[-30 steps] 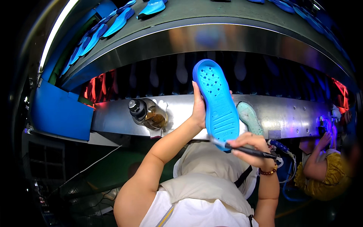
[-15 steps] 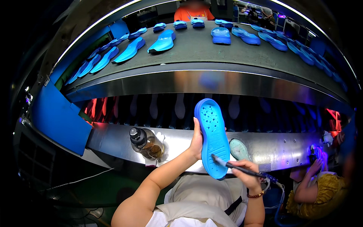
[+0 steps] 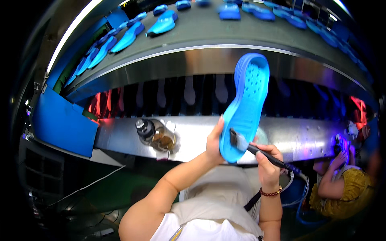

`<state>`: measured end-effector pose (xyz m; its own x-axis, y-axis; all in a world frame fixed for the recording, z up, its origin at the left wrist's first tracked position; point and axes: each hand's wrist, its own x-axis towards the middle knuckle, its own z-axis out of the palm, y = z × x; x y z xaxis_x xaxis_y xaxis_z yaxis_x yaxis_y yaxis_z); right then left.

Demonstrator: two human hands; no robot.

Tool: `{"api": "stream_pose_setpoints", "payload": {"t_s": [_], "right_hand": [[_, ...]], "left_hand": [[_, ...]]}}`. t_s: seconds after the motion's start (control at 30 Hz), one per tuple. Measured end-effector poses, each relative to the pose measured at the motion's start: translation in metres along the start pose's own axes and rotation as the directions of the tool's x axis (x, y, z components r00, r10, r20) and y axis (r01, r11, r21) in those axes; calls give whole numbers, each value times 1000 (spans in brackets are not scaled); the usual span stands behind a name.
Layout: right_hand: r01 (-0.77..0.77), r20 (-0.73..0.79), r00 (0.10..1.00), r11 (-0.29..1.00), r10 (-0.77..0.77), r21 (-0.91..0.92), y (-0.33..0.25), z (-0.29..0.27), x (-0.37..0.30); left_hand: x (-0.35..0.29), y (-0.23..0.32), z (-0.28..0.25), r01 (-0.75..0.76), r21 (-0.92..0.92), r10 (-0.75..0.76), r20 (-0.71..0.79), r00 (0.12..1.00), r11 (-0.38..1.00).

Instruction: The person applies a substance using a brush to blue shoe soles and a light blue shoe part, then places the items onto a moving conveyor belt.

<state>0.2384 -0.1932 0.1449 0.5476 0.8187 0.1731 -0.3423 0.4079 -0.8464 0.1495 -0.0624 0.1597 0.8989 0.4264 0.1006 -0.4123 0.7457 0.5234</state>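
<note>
While the left hand (image 3: 214, 141) is clamped on the near-left edge of a blue shoe sole (image 3: 248, 105), the right hand (image 3: 268, 164) grips a brush (image 3: 253, 149), its bristles against the sole's inside, between both hands. Left of the left hand, a bottle (image 3: 157, 136) (dark-capped) stands on a metal ledge (image 3: 190, 140); beyond both hands, other blue soles (image 3: 162, 25) lie on a belt (image 3: 197, 34).
</note>
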Motion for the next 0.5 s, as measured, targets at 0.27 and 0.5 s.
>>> {"api": "stream_pose_setpoints", "payload": {"t_s": [0.27, 0.5], "right_hand": [[76, 140, 990, 947, -33, -313, -11, -10, 1], [139, 221, 974, 915, -57, -378, -32, -23, 21]], "left_hand": [[16, 0, -13, 22, -171, -29, -39, 999, 985], [24, 10, -14, 129, -188, -146, -77, 986, 974]]}}
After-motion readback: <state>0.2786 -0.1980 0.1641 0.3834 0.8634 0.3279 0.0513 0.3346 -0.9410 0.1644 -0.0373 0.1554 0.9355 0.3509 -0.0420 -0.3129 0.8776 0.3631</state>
